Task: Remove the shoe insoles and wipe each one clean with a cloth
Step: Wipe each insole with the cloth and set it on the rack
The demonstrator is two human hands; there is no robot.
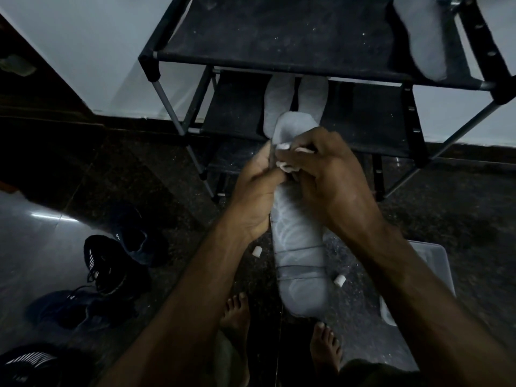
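Observation:
A long grey insole [300, 261] with a pale pattern is held lengthwise in front of me above the dark floor. My left hand [255, 191] grips its left edge near the middle. My right hand [324, 169] holds a small white cloth [287, 163] bunched in its curled fingers and presses it on the insole's upper half. Two more grey insoles [279, 101] lie side by side on the rack's middle shelf behind my hands. Another insole [421, 34] lies on the top shelf at the right.
A black shoe rack [279, 37] stands against the white wall. Dark sneakers [111, 261] lie on the floor at left. Two small white wads [257, 251] lie on the floor near the insole. A clear plastic box [430, 263] sits at right. My bare feet [237, 311] show below.

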